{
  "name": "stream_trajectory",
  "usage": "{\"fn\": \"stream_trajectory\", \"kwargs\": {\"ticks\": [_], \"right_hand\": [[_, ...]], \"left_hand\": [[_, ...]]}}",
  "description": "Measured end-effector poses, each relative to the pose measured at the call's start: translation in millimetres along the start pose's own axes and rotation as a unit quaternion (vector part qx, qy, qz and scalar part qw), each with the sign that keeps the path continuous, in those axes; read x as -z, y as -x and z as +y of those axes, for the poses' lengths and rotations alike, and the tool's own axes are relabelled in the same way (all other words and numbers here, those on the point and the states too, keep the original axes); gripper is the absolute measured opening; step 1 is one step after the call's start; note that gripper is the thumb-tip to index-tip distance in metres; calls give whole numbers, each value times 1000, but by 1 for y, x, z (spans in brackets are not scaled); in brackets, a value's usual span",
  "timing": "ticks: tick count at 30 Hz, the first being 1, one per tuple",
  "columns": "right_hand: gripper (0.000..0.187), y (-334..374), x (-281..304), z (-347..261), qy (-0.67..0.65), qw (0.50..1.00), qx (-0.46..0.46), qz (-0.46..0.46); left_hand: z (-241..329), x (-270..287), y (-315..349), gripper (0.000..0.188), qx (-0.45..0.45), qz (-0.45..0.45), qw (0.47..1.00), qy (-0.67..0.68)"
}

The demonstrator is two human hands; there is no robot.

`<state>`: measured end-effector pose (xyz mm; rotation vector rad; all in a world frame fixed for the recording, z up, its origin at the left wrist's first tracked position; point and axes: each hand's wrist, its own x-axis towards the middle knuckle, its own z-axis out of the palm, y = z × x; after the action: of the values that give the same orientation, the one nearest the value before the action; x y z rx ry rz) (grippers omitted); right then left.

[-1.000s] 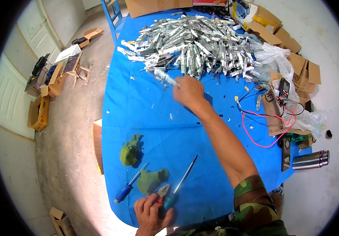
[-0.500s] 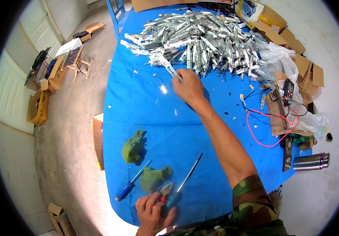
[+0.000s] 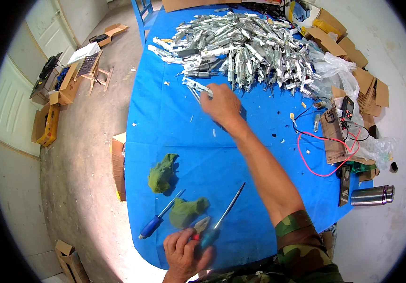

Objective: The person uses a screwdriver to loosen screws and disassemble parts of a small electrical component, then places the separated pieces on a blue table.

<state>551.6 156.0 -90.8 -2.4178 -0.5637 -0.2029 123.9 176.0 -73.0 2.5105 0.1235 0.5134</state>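
Observation:
My right hand (image 3: 223, 104) reaches far over the blue cloth, its fingers closed around a slim white-and-grey plastic part (image 3: 196, 85). A thin shiny strip (image 3: 195, 95) shows just below that part; whether the hand grips it too is hidden. Just beyond lies a large heap of similar slim parts (image 3: 240, 47). Close to the front edge, my left hand (image 3: 182, 252) rests with curled fingers over the red handles of pliers (image 3: 201, 225), whose jaws point away. Beside it is a screwdriver with a teal handle (image 3: 226, 212); a blue-handled screwdriver (image 3: 153, 225) lies farther left.
Two crumpled green cloth pieces (image 3: 162, 174) (image 3: 187, 212) lie before my left hand. At the right are a meter (image 3: 347, 107) with a red cable (image 3: 302, 151), clear plastic bags (image 3: 337, 70), torn cardboard and a steel flask (image 3: 372, 195). Small scraps dot the cloth.
The held part has swung lower and flatter, away from the heap's edge. My right hand has shifted slightly left, and the shiny strip now sits by the held part. My left hand stays put.

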Motion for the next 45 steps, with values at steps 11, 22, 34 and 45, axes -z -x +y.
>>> {"fn": "stream_trajectory", "kwargs": {"ticks": [11, 22, 34, 45], "right_hand": [[26, 11, -24, 3, 46, 994, 95, 18], [18, 114, 110, 17, -494, 826, -210, -173], [20, 410, 274, 75, -648, 685, -327, 67], [13, 698, 206, 163, -563, 469, -569, 373]], "left_hand": [[-2, 0, 7, 44, 12, -26, 1000, 9], [-3, -1, 9, 43, -20, -3, 1000, 8], [-3, -19, 21, 32, -45, 14, 999, -17], [-17, -28, 24, 35, -108, 31, 988, -110]]}}
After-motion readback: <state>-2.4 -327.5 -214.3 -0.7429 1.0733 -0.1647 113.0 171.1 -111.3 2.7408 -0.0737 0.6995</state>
